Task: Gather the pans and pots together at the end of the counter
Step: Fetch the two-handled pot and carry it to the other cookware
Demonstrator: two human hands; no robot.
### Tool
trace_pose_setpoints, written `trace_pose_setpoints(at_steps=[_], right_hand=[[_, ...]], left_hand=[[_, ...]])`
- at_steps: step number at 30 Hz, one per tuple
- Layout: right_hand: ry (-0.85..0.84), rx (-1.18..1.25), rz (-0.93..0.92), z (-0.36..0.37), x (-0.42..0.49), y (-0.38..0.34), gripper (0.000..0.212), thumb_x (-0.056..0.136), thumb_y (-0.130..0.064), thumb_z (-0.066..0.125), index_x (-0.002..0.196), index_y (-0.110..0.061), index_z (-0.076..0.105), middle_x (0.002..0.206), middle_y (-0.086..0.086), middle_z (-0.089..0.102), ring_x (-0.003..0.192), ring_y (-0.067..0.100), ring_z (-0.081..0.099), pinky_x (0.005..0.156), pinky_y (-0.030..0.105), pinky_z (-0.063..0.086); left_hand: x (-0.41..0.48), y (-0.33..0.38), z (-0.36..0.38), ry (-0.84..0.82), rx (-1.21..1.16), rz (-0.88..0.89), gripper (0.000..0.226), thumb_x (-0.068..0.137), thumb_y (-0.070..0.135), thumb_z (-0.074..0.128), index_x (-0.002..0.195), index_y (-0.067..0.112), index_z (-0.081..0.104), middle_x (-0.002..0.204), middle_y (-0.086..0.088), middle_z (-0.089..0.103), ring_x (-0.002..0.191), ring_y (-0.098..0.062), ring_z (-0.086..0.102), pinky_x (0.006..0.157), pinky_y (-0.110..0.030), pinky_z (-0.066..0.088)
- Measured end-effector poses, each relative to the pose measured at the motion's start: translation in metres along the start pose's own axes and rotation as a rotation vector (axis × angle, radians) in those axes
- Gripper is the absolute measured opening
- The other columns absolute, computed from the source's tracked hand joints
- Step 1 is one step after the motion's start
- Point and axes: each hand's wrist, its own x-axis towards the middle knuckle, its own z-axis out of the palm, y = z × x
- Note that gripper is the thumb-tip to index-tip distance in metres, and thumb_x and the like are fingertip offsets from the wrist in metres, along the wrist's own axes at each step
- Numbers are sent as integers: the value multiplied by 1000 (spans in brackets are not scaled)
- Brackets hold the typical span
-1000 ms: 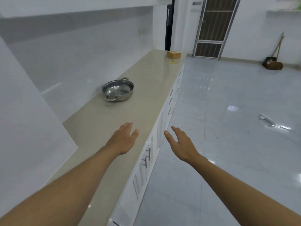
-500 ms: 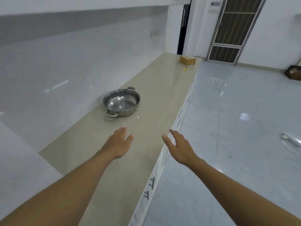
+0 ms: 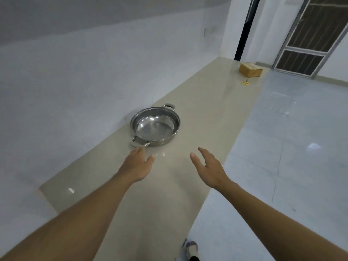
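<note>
A shallow steel pan (image 3: 155,126) with two loop handles sits empty on the long beige counter (image 3: 199,113), close to the white wall. My left hand (image 3: 137,165) hovers open just short of the pan's near handle, fingertips almost at it. My right hand (image 3: 209,167) is open too, thumb out, over the counter a little to the right of the pan and apart from it. Both hands hold nothing.
At the counter's far end lie a small cardboard box (image 3: 250,69) and yellow-handled scissors (image 3: 245,82). The counter's right edge drops to a glossy tiled floor (image 3: 293,147). A barred door (image 3: 308,36) stands beyond. My foot (image 3: 191,248) shows at the bottom.
I have come closer to the pan. Both hands have reached forward over the counter, the left one now nearly at the pan's near handle.
</note>
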Motion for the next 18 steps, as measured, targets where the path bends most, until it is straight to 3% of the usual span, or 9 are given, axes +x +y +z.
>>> trace_pose_setpoints(at_steps=[4, 9, 18], right_hand=[[-72, 12, -33, 3, 58, 6, 77, 94, -69, 35, 154, -22, 30, 161, 3, 29, 149, 20, 22, 121, 47, 19], [-160, 13, -40, 8, 122, 16, 79, 93, -70, 36, 155, -22, 29, 161, 2, 29, 150, 18, 21, 121, 47, 18], [-263, -73, -57, 14, 198, 36, 79, 94, -69, 33, 155, -21, 26, 162, 4, 27, 150, 20, 20, 121, 49, 19]], left_hand=[[45, 1, 2, 51, -64, -77, 43, 96, 42, 43, 128, 14, 50, 137, -16, 49, 127, -35, 47, 104, -47, 41], [103, 5, 11, 115, -100, -200, 54, 94, 44, 46, 138, 12, 44, 145, -16, 41, 136, -35, 39, 110, -48, 37], [178, 6, 48, 220, -113, -417, 58, 92, 31, 55, 144, 11, 41, 142, -21, 39, 134, -40, 37, 109, -47, 36]])
